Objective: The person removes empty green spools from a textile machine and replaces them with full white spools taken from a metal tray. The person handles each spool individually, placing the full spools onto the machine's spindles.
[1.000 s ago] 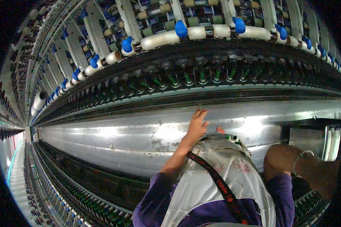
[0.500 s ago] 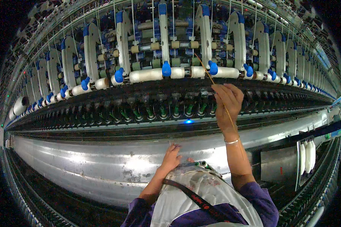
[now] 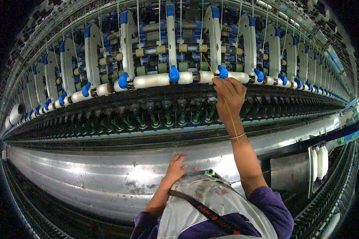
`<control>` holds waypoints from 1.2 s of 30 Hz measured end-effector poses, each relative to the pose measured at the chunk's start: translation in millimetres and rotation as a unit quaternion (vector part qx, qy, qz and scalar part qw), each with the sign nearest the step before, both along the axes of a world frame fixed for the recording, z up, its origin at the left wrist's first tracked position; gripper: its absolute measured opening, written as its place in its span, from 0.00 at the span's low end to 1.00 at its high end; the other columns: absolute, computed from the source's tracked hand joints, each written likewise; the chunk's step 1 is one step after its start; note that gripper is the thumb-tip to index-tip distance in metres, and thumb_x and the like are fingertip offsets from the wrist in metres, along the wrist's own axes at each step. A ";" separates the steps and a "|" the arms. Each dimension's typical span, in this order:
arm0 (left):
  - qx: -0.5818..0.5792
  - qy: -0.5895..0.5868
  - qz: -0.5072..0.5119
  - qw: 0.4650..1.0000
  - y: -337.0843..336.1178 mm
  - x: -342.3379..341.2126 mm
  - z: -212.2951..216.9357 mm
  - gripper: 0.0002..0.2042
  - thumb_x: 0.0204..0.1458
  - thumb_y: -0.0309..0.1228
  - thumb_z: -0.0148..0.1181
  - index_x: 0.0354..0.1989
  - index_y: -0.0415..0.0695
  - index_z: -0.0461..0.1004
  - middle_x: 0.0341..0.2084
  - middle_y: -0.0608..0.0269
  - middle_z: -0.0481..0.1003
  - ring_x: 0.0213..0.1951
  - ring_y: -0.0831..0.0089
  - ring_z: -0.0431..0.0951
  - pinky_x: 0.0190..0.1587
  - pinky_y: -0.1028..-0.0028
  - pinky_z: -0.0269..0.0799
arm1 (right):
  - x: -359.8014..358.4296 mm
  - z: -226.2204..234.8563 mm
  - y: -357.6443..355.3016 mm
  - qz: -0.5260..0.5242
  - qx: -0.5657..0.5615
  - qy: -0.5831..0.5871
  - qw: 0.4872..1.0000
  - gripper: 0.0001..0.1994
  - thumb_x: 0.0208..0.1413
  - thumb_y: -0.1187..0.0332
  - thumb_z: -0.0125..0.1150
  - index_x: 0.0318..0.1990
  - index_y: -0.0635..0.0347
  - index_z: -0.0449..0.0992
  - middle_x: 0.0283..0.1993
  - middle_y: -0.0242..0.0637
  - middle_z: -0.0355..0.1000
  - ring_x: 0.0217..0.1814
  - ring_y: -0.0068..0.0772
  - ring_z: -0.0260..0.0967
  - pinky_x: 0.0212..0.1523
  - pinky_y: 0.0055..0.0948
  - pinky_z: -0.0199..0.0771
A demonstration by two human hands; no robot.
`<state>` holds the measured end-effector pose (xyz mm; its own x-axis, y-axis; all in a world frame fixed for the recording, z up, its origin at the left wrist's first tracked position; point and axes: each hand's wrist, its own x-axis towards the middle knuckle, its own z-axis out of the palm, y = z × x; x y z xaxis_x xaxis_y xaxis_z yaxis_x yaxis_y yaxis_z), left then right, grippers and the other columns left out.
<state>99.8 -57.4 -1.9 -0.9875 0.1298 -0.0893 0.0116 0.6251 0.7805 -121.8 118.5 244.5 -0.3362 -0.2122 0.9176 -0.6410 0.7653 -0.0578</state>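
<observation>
My right hand is raised at the machine, its fingers pinched round a thin yellow-brown stick. The stick's far tip points up among the rollers, just left of a white arm with a blue end lever. Its lower end runs down along my wrist. Right above my fingertips lies a white-covered roller. Down near the pale apron, my left hand is held low with its fingers apart and nothing visible in it. Bobbin tubes with green show at the apron's top edge.
A long spinning frame with white arms and blue levers stretches across the view. Below it runs a row of green-tipped spindles. White bobbins hang beside a grey panel at right. Another machine row borders the lower right.
My right hand has shifted up and left with the stick, bringing its fingers close to the white roller. The view has shifted slightly. My left hand stays low by the apron.
</observation>
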 end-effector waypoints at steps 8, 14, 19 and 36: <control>0.021 -0.018 -0.009 1.000 -0.1 -3.9 -0.1 0.25 0.49 0.24 0.63 0.58 0.42 0.69 0.59 0.48 0.68 0.68 0.45 0.57 0.67 0.57 0.58 | -0.4 -0.3 1.7 0.006 0.011 -0.011 1.000 0.12 0.49 0.70 0.65 0.43 0.48 0.81 0.42 0.28 0.78 0.52 0.37 0.70 0.51 0.43 0.65; 0.007 0.019 0.010 1.000 3.1 -1.5 -0.7 0.25 0.47 0.24 0.63 0.57 0.40 0.70 0.56 0.46 0.70 0.63 0.41 0.63 0.64 0.56 0.61 | -1.0 51.0 -2.1 0.021 0.174 -0.007 0.984 0.07 0.48 0.71 0.66 0.36 0.51 0.81 0.37 0.28 0.77 0.52 0.37 0.69 0.52 0.40 0.63; 0.011 0.025 -0.012 1.000 3.5 -3.1 2.2 0.26 0.47 0.23 0.64 0.58 0.40 0.69 0.56 0.46 0.70 0.63 0.43 0.63 0.65 0.57 0.61 | -35.3 116.2 -33.0 0.062 0.344 -0.102 0.931 0.04 0.50 0.66 0.63 0.28 0.53 0.81 0.32 0.34 0.75 0.48 0.37 0.70 0.54 0.42 0.66; 0.013 -0.018 -0.017 1.000 -19.5 7.3 -12.1 0.27 0.46 0.25 0.66 0.58 0.41 0.70 0.56 0.36 0.69 0.61 0.40 0.65 0.63 0.55 0.62 | -61.9 136.3 -74.8 0.120 0.360 -0.239 0.894 0.08 0.42 0.69 0.61 0.27 0.63 0.81 0.32 0.50 0.78 0.37 0.48 0.79 0.42 0.43 0.78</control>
